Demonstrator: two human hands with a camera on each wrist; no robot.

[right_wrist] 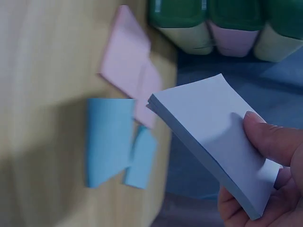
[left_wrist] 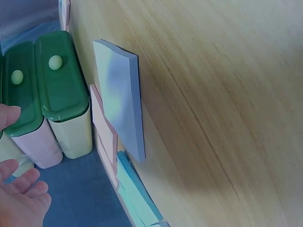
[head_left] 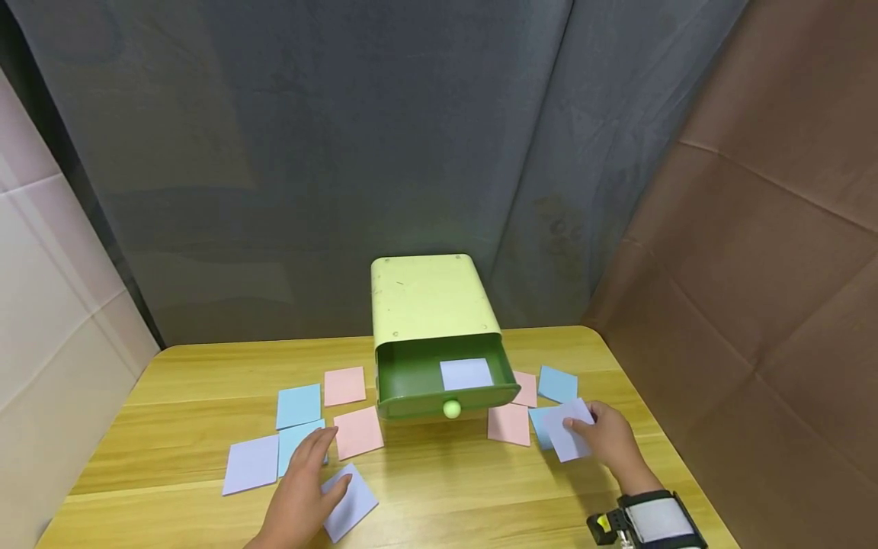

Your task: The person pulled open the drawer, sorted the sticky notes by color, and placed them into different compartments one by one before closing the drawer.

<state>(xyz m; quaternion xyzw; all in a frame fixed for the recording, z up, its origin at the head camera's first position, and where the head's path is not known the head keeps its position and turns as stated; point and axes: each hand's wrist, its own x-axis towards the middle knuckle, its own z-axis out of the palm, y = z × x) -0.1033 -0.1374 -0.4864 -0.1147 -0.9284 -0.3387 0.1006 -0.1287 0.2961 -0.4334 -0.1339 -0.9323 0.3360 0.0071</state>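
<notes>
My right hand (head_left: 613, 442) pinches a lavender sticky-note pad (head_left: 568, 431), thumb on its top face, above the table at the right. In the right wrist view the pad (right_wrist: 208, 127) shows its layered edge. My left hand (head_left: 298, 492), fingers loosely spread, hovers beside another lavender pad (head_left: 351, 505) and holds nothing. Between the hands stands a light green box (head_left: 432, 297) with its green drawer (head_left: 411, 381) pulled out. One lavender pad (head_left: 466, 374) lies inside the drawer. The left wrist view shows green drawer fronts with round knobs (left_wrist: 55, 62).
Left of the box lie blue pads (head_left: 299, 406), pink pads (head_left: 345, 386) and a lavender pad (head_left: 250, 464). To its right are more pink pads (head_left: 509, 424) and blue pads (head_left: 558, 383). Behind the wooden table (head_left: 439, 488) hangs a grey cloth (head_left: 329, 168); a brown cloth (head_left: 768, 229) hangs at the right.
</notes>
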